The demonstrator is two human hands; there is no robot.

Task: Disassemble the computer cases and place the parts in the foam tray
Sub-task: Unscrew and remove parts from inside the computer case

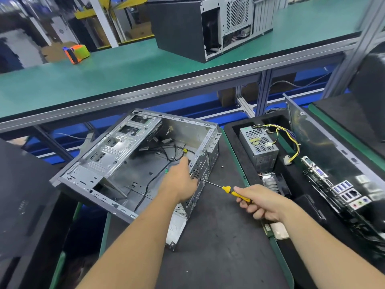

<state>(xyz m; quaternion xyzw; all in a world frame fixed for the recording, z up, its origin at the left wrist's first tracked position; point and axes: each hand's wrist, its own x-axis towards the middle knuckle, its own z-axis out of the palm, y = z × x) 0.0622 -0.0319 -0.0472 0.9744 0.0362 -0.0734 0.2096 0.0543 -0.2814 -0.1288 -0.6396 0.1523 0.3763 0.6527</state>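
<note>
An open grey computer case [116, 155] lies on its side on the dark mat, with loose black cables inside. My left hand [181, 180] grips the case's rear panel near its fan grille. My right hand [258, 203] grips a yellow-handled screwdriver [233, 191] whose tip points at that rear panel. To the right, the black foam tray [235, 140] holds a power supply [258, 147] with yellow and black wires, a heatsink [270, 182] and a motherboard [337, 188].
A small screw [222, 166] lies on the mat between case and tray. A second computer case [200, 24] and an orange-green object [76, 52] stand on the green upper shelf. A metal side panel [295, 115] leans behind the tray. Dark bins sit at left.
</note>
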